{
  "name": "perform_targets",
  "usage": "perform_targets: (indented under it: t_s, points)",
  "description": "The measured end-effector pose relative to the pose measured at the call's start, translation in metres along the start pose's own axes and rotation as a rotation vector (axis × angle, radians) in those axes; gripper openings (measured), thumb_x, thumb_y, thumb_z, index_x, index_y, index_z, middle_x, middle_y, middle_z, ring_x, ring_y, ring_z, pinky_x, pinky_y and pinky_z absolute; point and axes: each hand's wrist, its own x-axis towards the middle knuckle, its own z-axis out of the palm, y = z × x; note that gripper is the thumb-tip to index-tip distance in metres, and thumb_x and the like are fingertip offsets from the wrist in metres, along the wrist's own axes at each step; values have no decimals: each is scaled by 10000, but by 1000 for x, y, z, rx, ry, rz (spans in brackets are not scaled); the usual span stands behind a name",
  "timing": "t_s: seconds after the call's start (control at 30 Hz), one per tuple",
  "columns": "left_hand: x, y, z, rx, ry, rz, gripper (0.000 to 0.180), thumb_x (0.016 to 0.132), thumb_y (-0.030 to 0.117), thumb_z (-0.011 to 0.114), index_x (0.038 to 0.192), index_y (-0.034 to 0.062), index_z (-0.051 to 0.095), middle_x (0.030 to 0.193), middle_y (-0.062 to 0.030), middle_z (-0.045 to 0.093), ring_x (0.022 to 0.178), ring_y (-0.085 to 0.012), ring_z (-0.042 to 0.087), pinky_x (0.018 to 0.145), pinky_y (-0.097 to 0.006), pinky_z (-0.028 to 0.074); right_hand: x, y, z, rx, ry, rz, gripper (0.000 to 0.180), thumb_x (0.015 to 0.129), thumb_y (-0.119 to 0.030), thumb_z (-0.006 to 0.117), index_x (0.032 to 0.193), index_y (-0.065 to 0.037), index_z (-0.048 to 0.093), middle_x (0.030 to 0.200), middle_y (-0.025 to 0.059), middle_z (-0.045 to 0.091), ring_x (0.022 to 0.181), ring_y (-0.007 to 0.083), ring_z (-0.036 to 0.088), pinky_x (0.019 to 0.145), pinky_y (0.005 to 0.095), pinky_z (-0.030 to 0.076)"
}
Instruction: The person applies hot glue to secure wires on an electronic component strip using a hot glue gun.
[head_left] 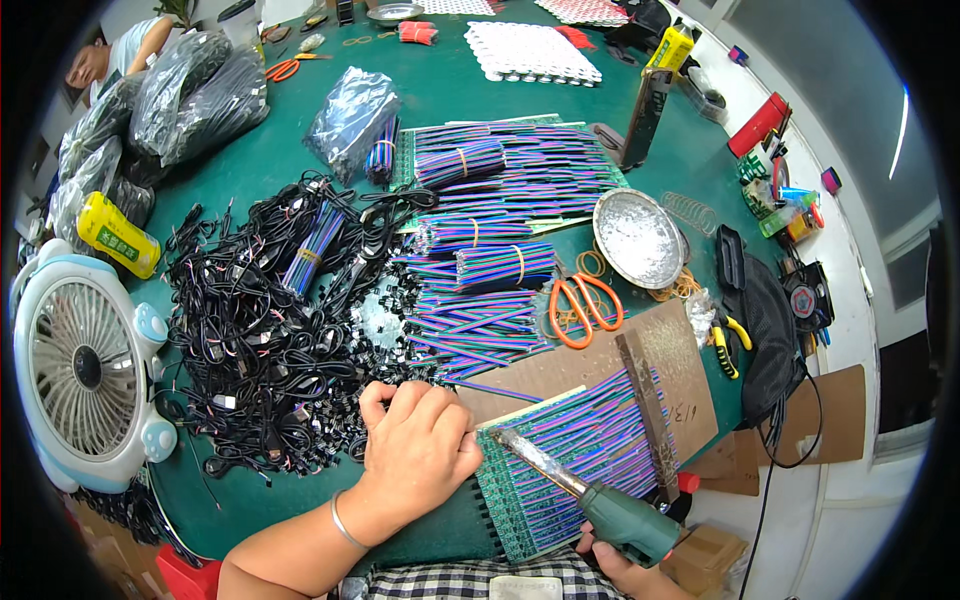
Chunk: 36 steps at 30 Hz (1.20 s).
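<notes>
My right hand grips a green-bodied soldering iron. The iron's metal shaft slants up and left, with its tip over the upper left corner of a green circuit board panel. Rows of multicoloured ribbon wires run across that panel, and a metal bar presses on their right ends. Beside the panel's left corner, my left hand is closed, fingers curled; whatever they pinch is hidden. Small black connectors are scattered just left of it. Cardboard lies under part of the panel.
Black cables pile at left beside a white fan. Ahead lie bundled ribbon wires, orange-handled scissors and a round metal dish. A phone stands behind. Pliers rest at right. Another person sits far left.
</notes>
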Motion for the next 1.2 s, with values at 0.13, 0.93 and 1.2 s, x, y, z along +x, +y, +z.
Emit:
perform_targets:
  t_s: [0.13, 0.93, 1.2]
  points:
    - [0, 0, -2, -7, 0, -9, 182, 598, 115, 669, 707, 129, 523, 780, 2, 545, 804, -201, 528, 793, -419, 285, -2, 6, 2, -56, 7, -28, 136, 847, -76, 656, 954, 7, 639, 828, 62, 665, 762, 155, 631, 703, 304, 504]
    - [0, 3, 0, 57, -7, 1, 162, 616, 142, 667, 702, 131, 530, 786, -1, 548, 806, -203, 525, 807, -417, 294, 4, 27, -3, 275, -20, -62, 525, 884, -225, 594, 1287, 52, 402, 1129, 185, 574, 748, 217, 630, 680, 342, 533]
    - [0, 11, -14, 110, -46, 42, 135, 672, 133, 691, 773, 159, 606, 803, 29, 566, 808, -181, 528, 811, -412, 285, 3, 31, -6, 255, -52, -126, 527, 891, -178, 593, 1305, 57, 366, 1160, 199, 567, 726, 232, 641, 653, 331, 549]
